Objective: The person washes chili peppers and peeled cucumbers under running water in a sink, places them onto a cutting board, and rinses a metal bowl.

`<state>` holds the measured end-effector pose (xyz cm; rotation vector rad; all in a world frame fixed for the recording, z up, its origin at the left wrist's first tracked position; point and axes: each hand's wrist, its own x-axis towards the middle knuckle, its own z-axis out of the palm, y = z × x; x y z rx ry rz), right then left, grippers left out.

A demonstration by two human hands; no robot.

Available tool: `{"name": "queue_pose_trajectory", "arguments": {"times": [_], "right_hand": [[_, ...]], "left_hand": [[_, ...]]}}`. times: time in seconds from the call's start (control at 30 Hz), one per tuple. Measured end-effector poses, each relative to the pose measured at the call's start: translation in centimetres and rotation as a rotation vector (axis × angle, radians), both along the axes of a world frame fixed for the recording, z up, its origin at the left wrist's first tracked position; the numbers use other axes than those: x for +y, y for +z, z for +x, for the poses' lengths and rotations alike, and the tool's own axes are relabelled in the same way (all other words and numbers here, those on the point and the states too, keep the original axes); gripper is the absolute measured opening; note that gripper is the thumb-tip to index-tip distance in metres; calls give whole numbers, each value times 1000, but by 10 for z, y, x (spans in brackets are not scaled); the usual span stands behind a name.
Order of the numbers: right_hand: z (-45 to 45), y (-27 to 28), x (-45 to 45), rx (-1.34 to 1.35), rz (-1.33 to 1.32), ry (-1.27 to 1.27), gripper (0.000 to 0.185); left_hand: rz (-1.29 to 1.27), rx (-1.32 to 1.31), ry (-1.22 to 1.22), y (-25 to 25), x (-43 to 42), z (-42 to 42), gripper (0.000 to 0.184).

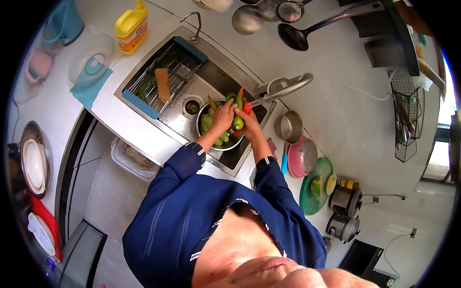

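Observation:
Over the sink [175, 113], both hands are together above a metal bowl [226, 148] of light-green vegetable pieces [206, 122]. My left hand [224, 117] is closed on the peppers from the left. My right hand [250, 124] curls round the same bunch, with green peppers [238, 122] and red peppers [247, 107] showing between its fingers. The faucet [290, 86] reaches in just above the right hand. Which pepper each hand grips is partly hidden by the fingers.
Left in the sink, a drying rack [189, 50] carries a brown sponge-like block [163, 85]. A yellow detergent bottle [131, 29] stands behind it. Right of the sink are a small pot [291, 127], a pink basin [300, 165] and a green tray [312, 204]. Ladles [295, 38] hang on the wall.

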<state>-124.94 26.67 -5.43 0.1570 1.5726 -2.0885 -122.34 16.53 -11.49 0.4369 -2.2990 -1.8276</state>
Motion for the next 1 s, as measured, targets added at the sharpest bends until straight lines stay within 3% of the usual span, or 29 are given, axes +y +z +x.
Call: {"name": "queue_pose_trajectory", "arguments": {"times": [0.23, 0.3, 0.5, 0.6, 0.7, 0.8, 1.0], "right_hand": [[-10, -36, 38, -306, -207, -188, 25], [-10, -42, 34, -142, -27, -253, 21], [-10, -38, 16, 425, 581, -369, 22], [-5, -29, 10, 486, 632, -358, 23], [-8, -33, 3, 519, 508, -366, 22], [-15, -17, 5, 144, 123, -301, 26], [-20, -12, 24, -290, -176, -138, 26]], "left_hand": [[209, 137, -28, 9, 19, 9, 31], [299, 177, 22, 1, 23, 5, 32], [207, 151, 72, -1, 28, 3, 52], [201, 181, 7, 3, 17, 2, 57], [119, 167, 40, 2, 12, 3, 55], [119, 126, 48, -4, 6, 8, 52], [159, 189, -25, -2, -3, 18, 45]]}}
